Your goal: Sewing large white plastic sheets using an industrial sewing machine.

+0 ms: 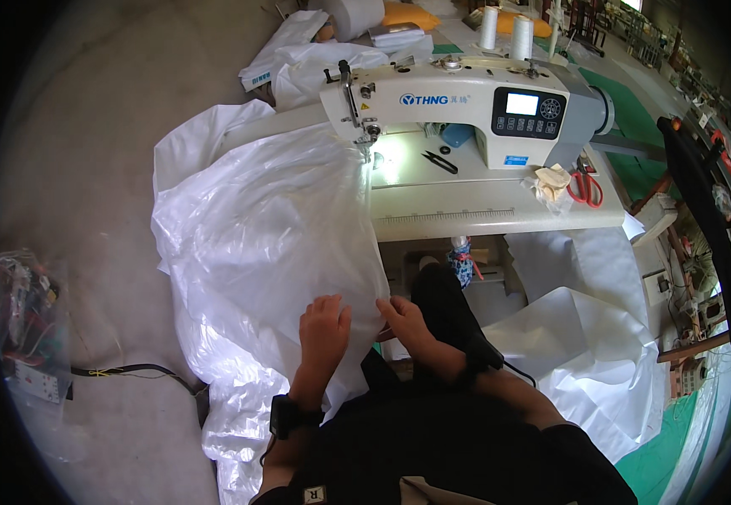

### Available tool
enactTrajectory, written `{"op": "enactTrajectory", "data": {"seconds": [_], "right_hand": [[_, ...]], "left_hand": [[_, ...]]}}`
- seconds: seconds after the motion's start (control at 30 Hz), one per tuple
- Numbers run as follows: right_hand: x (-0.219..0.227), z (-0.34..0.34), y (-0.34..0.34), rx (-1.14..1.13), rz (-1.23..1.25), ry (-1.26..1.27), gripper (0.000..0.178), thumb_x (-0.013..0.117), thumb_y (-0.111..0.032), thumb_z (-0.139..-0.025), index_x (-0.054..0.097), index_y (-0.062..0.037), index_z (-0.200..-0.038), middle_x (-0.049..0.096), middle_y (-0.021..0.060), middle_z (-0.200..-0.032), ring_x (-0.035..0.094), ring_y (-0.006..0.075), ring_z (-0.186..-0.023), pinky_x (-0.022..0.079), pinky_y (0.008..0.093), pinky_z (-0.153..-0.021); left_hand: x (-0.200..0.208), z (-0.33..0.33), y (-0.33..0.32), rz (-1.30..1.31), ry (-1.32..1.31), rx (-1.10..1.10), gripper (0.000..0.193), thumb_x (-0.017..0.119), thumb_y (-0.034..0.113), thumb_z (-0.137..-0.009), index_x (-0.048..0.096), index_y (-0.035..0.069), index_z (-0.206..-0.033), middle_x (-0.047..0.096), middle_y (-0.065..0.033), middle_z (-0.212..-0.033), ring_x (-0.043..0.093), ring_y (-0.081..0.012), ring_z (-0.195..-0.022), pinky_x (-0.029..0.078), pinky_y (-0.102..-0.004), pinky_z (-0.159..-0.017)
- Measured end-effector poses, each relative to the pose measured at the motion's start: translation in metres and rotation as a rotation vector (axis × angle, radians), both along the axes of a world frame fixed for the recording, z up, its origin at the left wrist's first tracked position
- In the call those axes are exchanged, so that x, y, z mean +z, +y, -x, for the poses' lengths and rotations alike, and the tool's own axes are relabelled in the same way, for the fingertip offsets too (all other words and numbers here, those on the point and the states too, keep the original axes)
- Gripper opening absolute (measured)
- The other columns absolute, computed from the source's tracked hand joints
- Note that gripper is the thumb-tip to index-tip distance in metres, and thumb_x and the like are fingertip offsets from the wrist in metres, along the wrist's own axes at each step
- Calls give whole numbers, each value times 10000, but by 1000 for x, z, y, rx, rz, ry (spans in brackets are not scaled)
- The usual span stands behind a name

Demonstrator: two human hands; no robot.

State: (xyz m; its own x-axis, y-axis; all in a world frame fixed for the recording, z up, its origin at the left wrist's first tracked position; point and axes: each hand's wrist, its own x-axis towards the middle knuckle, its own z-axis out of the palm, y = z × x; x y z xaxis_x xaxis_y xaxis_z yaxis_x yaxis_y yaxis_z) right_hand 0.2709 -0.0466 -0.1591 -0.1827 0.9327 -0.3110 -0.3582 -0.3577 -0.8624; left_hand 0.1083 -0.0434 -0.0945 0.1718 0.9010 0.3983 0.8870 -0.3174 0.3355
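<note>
A large white plastic sheet [273,210] spreads over the left of the sewing machine [458,93] and drapes down toward me. Its right edge runs from under the lit needle area down to my hands. My left hand [325,332] lies on the sheet with fingers stretched out, thumb a little apart. Just to its right, my right hand [406,324] pinches the sheet's edge between thumb and fingers; some of those fingers are hidden beneath. The lamp shines on the machine bed [458,198] beside the needle.
Black thread snips [440,162] lie on the bed, with red-handled scissors [585,190] and a crumpled cloth [550,181] at the right. Thread cones [522,38] stand behind the machine. More white sheeting [584,370] hangs at right. A clear bag [29,328] sits at far left.
</note>
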Motion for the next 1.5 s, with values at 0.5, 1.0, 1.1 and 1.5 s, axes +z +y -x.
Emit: {"op": "enactTrajectory", "data": {"seconds": [0.5,1.0,1.1,1.5], "right_hand": [[-8,12,-25,450,108,45,357,520,-384,-918,562,-30,-940,596,53,-743,582,138,-667,474,268,-587],[17,23,71,-312,-502,-709,373,561,-148,-859,448,14,-1176,617,224,-845,621,371,-773,491,395,-683],[15,16,76,-372,-540,-739,239,528,-135,-879,512,16,-1063,605,237,-810,605,403,-772,486,388,-671],[17,2,120,-396,-505,-759,223,488,-127,-866,552,60,-969,618,263,-836,605,419,-818,482,413,-739]], "left_hand": [[-24,59,-50,188,229,217,125,570,198,-839,564,94,-770,606,-100,-741,618,-284,-681,465,-399,-624],[3,21,42,54,206,-201,54,530,113,-778,561,70,-786,613,-117,-804,593,-304,-801,447,-425,-758],[32,-10,23,166,-93,-220,103,530,138,-835,563,46,-802,581,-165,-720,583,-361,-711,460,-443,-645],[46,-34,47,332,321,-479,165,532,199,-819,586,58,-754,608,-149,-738,596,-367,-699,479,-462,-615]]}}
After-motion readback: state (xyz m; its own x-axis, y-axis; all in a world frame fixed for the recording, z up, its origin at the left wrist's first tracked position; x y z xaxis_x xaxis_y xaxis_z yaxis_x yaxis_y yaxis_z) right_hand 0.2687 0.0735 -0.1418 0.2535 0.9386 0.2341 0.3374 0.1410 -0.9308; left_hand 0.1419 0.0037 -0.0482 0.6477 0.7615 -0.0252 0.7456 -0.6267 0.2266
